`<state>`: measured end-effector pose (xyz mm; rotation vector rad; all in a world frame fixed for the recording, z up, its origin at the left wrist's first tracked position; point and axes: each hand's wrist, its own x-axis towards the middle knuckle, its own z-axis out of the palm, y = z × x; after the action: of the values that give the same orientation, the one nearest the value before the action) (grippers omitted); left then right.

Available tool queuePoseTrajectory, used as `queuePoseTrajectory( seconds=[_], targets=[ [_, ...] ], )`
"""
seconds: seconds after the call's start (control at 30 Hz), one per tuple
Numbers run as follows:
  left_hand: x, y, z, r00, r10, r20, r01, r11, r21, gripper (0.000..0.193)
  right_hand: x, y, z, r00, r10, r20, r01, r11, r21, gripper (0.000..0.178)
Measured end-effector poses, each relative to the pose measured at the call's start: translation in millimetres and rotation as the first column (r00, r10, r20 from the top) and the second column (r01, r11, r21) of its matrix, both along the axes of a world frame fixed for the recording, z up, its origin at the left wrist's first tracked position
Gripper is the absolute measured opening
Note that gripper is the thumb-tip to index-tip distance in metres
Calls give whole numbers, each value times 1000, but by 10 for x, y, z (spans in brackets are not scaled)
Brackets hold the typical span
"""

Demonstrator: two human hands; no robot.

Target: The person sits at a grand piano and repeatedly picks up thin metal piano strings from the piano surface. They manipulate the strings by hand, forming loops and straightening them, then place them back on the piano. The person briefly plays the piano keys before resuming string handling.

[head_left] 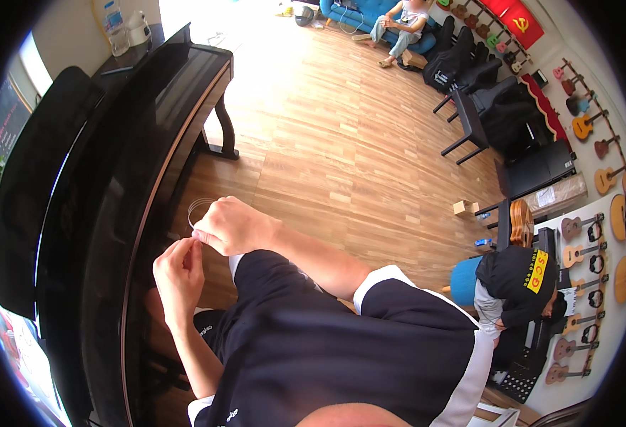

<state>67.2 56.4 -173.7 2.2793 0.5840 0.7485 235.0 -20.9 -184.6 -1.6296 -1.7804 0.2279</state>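
A thin, pale coiled string loops out from between my hands, just right of the black piano. My right hand is closed around part of the coil, with its thumb toward the left. The fingers of my left hand are pinched together where the lower part of the loop comes down, and their tips meet my right thumb. What lies between the fingertips is mostly hidden. Both hands are held up in front of my body, above my lap.
The black upright piano stands close on my left, with a bottle on a surface behind it. A person bends over at the right; another person sits on the blue sofa. Guitars hang along the right wall.
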Motion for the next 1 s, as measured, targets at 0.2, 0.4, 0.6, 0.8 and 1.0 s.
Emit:
queuePoseTrajectory(
  seconds=[0.2, 0.4, 0.6, 0.8, 1.0],
  targets=[
    [-80, 77, 174, 988, -157, -8, 157, 983, 97, 8, 182, -213, -16, 991, -46, -122, 55, 996, 72, 38],
    [-389, -64, 473, 961, 5, 276, -14, 999, 32, 15, 31, -482, -104, 936, -30, -351, 60, 995, 75, 49],
    [-506, -542, 287, 800, 186, 570, -384, 889, 249, 29, -190, -474, -205, 911, 21, -412, -19, 1000, 10, 51],
    [-496, -497, -98, 876, 140, 461, -274, 932, 238, 27, -543, -157, -64, 800, 240, -549, -197, 971, 137, 37],
    [-683, 49, 137, 853, 202, 481, -329, 924, 195, 26, -621, 347, 365, 813, 267, -517, -292, 956, 35, 40]
  ],
)
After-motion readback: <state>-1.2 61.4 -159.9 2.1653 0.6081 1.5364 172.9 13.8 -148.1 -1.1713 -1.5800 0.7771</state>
